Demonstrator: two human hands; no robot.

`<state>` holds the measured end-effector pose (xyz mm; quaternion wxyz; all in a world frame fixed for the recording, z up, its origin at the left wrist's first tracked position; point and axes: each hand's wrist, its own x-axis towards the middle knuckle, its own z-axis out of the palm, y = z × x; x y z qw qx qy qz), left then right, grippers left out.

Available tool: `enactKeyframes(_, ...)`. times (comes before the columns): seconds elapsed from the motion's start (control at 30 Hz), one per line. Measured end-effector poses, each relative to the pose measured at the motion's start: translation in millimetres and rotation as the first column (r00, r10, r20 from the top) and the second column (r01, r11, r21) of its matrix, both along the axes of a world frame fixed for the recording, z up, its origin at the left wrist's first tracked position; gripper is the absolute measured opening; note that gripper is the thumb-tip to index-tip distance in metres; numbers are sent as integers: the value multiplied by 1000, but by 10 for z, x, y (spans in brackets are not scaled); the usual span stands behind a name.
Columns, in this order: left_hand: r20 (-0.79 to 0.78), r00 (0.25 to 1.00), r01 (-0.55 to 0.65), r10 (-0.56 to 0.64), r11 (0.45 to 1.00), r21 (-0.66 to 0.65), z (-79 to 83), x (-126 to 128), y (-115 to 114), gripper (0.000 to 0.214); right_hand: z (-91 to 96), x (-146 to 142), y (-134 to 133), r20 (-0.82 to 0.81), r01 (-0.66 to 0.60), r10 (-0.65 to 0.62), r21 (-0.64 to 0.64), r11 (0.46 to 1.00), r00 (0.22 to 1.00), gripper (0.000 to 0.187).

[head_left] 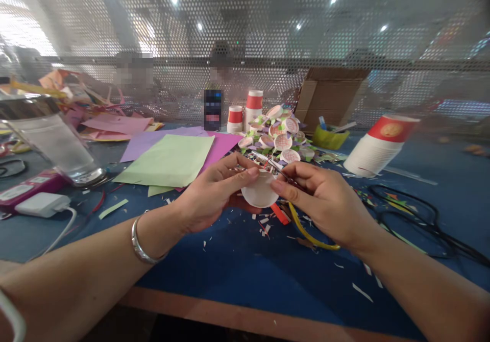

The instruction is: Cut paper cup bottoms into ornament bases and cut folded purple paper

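My left hand (pixel 218 194) pinches a round white paper piece (pixel 260 193), which looks like the bottom of a paper cup. Curled beside it, my right hand (pixel 314 196) grips a slim metal tool (pixel 270 162); its far end points up and left, and I cannot tell whether it is scissors or tweezers. The right thumb touches the rim of the paper piece. Just beyond both hands lies a heap of cut cup bottoms (pixel 283 142) with green and purple paper bits. Below them are an orange-red strip (pixel 280 213) and a yellow curved loop (pixel 312 235).
Coloured paper sheets (pixel 168 158) lie left of centre. A glass of water (pixel 61 148) and a white charger (pixel 42 204) stand farther left. Stacked paper cups (pixel 377 150), a yellow-green container (pixel 331 137) and black cable (pixel 417 219) are right. Paper scraps litter the blue tabletop (pixel 229 275).
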<state>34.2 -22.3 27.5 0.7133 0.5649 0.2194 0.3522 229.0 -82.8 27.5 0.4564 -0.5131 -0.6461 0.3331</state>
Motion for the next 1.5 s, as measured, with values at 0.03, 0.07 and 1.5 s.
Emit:
enactKeyframes(0.03, 16, 1000, 14, -14, 999, -49, 5, -1, 5, 12, -2, 4, 0, 10, 11, -11, 15, 1000, 1000, 25)
enactKeyframes(0.07, 29, 999, 30, -27, 995, -95, 10, -3, 12, 12, -3, 7, -1, 19, 22, -23, 31, 999, 1000, 25)
enactKeyframes(1.5, 12, 998, -58, 60, 991, -122, 132, -110, 198, 13, 52, 25, -33, 363, 112, -143, 106, 988, 921, 43)
